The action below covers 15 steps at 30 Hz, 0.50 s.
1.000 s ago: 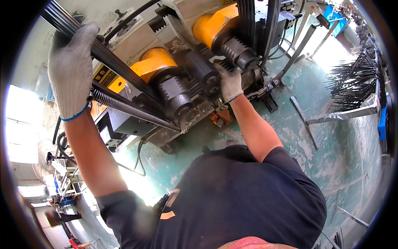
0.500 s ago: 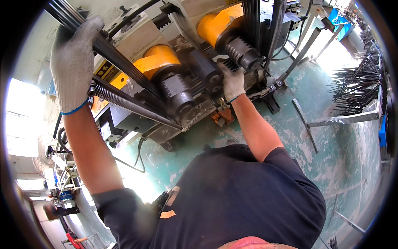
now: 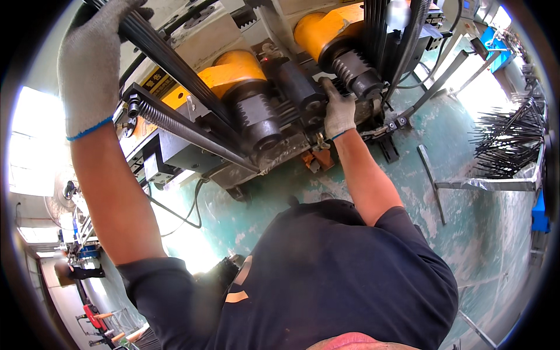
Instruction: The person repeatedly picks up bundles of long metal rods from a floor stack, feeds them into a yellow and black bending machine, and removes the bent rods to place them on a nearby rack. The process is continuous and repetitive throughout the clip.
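My left hand (image 3: 93, 67), in a pale knitted glove with a blue cuff edge, is raised at the upper left. Its fingers curl round the upper end of a bundle of long black rods (image 3: 175, 73), which slants down into the machine. My gloved right hand (image 3: 339, 112) reaches in between a dark cylindrical block (image 3: 298, 84) and a ridged metal roller (image 3: 357, 73). Its fingers are bent, and whatever they close on is hidden. A second ridged roller (image 3: 256, 119) sits below a yellow housing (image 3: 236, 73), beside the bundle's lower end.
A coiled spring on a bar (image 3: 192, 137) slants below the rods. Another yellow housing (image 3: 321, 32) and upright black rods (image 3: 374, 35) stand at the top. To the right, a metal rack (image 3: 490, 185) holds many thin black rods (image 3: 507, 140). A cable (image 3: 198, 204) hangs by the machine.
My left hand has moved up and left along the rod bundle. My right hand stays between the block and the roller. The whole view has shifted slightly.
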Each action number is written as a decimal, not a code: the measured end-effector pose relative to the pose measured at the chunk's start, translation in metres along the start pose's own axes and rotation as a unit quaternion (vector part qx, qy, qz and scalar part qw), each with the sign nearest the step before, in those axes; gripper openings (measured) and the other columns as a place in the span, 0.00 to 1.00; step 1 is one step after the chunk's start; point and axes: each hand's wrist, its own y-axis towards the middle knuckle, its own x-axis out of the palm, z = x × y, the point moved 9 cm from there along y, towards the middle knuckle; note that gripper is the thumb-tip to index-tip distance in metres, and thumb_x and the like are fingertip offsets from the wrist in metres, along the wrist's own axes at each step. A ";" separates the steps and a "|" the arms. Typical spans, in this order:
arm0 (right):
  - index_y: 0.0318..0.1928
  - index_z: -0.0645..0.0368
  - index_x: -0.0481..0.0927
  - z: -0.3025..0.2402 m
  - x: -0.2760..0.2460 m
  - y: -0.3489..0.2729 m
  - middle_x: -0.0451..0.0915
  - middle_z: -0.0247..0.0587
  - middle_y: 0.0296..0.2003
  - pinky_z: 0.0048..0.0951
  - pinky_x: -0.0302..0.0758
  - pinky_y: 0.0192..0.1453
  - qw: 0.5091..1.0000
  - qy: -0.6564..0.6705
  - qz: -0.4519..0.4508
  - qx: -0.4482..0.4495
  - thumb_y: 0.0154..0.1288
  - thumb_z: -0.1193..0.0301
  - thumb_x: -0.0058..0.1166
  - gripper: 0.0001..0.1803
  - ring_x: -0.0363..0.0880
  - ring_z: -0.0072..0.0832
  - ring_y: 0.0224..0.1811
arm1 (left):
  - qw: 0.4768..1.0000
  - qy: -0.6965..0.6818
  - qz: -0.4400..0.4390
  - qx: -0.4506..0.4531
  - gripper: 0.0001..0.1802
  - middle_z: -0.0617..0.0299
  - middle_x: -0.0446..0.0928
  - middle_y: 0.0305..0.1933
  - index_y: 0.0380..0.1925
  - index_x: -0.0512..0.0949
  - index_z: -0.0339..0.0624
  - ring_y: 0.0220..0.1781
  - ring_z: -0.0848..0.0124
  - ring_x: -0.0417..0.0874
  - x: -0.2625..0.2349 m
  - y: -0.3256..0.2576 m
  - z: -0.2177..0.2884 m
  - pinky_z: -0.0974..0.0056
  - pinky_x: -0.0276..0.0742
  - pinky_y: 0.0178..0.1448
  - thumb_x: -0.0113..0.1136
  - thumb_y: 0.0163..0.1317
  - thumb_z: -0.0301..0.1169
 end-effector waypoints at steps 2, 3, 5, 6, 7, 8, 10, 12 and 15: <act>0.58 0.66 0.78 -0.003 0.003 0.002 0.82 0.38 0.50 0.32 0.76 0.55 1.000 0.001 -0.004 -0.026 0.64 0.73 0.69 0.23 0.80 0.27 0.48 | 1.000 -0.020 0.015 -0.019 0.16 0.60 0.90 0.49 0.59 0.85 0.54 0.57 0.65 0.89 -0.003 0.001 -0.007 0.60 0.78 0.72 0.51 0.79 0.36; 0.57 0.66 0.78 -0.005 0.003 0.003 0.82 0.37 0.50 0.32 0.77 0.53 0.999 0.000 -0.003 -0.040 0.65 0.73 0.69 0.22 0.80 0.27 0.47 | 0.992 -0.100 0.010 -0.075 0.16 0.59 0.90 0.48 0.58 0.85 0.52 0.55 0.66 0.90 -0.002 0.001 -0.015 0.62 0.78 0.70 0.52 0.78 0.37; 0.51 0.63 0.82 -0.012 0.006 0.001 0.84 0.36 0.43 0.30 0.83 0.41 0.996 0.018 -0.001 -0.083 0.65 0.75 0.68 0.15 0.84 0.27 0.39 | 0.947 -0.257 0.030 -0.189 0.18 0.57 0.90 0.46 0.57 0.85 0.48 0.52 0.68 0.91 -0.002 -0.005 -0.029 0.65 0.80 0.67 0.55 0.77 0.40; 0.51 0.64 0.82 -0.007 0.007 0.000 0.84 0.36 0.44 0.30 0.82 0.43 0.997 0.017 -0.007 -0.072 0.66 0.76 0.66 0.14 0.84 0.27 0.41 | 0.957 -0.231 0.025 -0.174 0.18 0.56 0.90 0.45 0.56 0.86 0.46 0.52 0.68 0.91 -0.006 -0.008 -0.029 0.65 0.80 0.66 0.56 0.77 0.41; 0.52 0.66 0.83 -0.004 0.007 0.000 0.85 0.37 0.45 0.30 0.82 0.46 0.998 0.016 -0.013 -0.059 0.67 0.77 0.64 0.14 0.84 0.27 0.42 | 0.966 -0.204 0.019 -0.160 0.19 0.56 0.90 0.45 0.55 0.87 0.45 0.51 0.69 0.91 -0.009 -0.011 -0.027 0.66 0.80 0.65 0.56 0.76 0.42; 0.53 0.67 0.83 -0.001 -0.001 0.005 0.85 0.38 0.46 0.30 0.81 0.48 0.999 0.005 -0.016 -0.051 0.69 0.78 0.62 0.13 0.84 0.27 0.44 | 0.937 -0.266 -0.002 -0.226 0.18 0.57 0.90 0.43 0.52 0.88 0.46 0.48 0.70 0.91 0.007 -0.013 -0.036 0.67 0.81 0.62 0.57 0.76 0.43; 0.55 0.68 0.84 0.010 -0.023 0.012 0.85 0.39 0.48 0.29 0.80 0.52 0.999 -0.021 -0.022 -0.030 0.71 0.80 0.57 0.14 0.84 0.27 0.46 | 0.942 -0.249 -0.072 -0.213 0.14 0.57 0.90 0.44 0.53 0.88 0.48 0.48 0.68 0.92 0.036 -0.016 -0.034 0.67 0.83 0.60 0.59 0.75 0.37; 0.57 0.70 0.84 0.029 -0.020 0.005 0.85 0.41 0.52 0.28 0.77 0.57 0.998 -0.025 -0.054 0.011 0.74 0.82 0.48 0.17 0.83 0.25 0.50 | 0.994 -0.037 -0.068 0.079 0.18 0.58 0.90 0.48 0.57 0.86 0.51 0.51 0.65 0.92 0.022 -0.022 -0.013 0.64 0.89 0.57 0.62 0.69 0.22; 0.58 0.70 0.84 0.015 -0.004 -0.007 0.85 0.40 0.52 0.28 0.77 0.57 0.991 -0.118 -0.060 -0.025 0.74 0.81 0.48 0.17 0.83 0.25 0.49 | 0.988 -0.088 -0.101 0.071 0.19 0.59 0.89 0.51 0.58 0.85 0.51 0.53 0.65 0.91 0.017 -0.032 -0.040 0.64 0.88 0.57 0.59 0.71 0.23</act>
